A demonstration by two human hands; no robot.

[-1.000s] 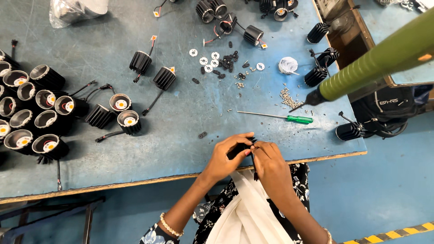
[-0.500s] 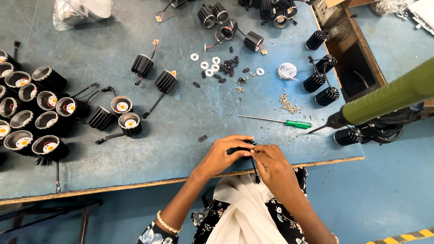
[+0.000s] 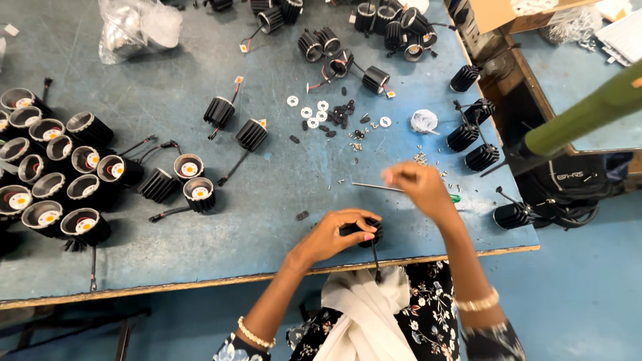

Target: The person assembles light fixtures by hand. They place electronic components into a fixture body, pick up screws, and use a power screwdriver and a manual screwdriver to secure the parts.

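Note:
My left hand [image 3: 332, 235] grips a black finned lamp housing [image 3: 370, 234] at the table's front edge, its black cable hanging down over the edge. My right hand [image 3: 416, 187] is raised over the table, further out, fingers pinched together and blurred; whether anything small sits between them cannot be seen. It hovers over a green-handled screwdriver [image 3: 374, 186] lying on the blue table [image 3: 267, 220] and beside scattered small screws [image 3: 421, 159].
Several finished lamps with yellow centres [image 3: 53, 174] crowd the left side. Loose black housings [image 3: 251, 134] lie mid-table, more at the back [image 3: 394, 27] and right edge [image 3: 471, 137]. White washers and black small parts [image 3: 328, 117], a plastic bag [image 3: 137, 30], a green pole [image 3: 588, 110].
My right hand has left the housing and risen away toward the screws and screwdriver. My left hand keeps hold of the housing near the front edge.

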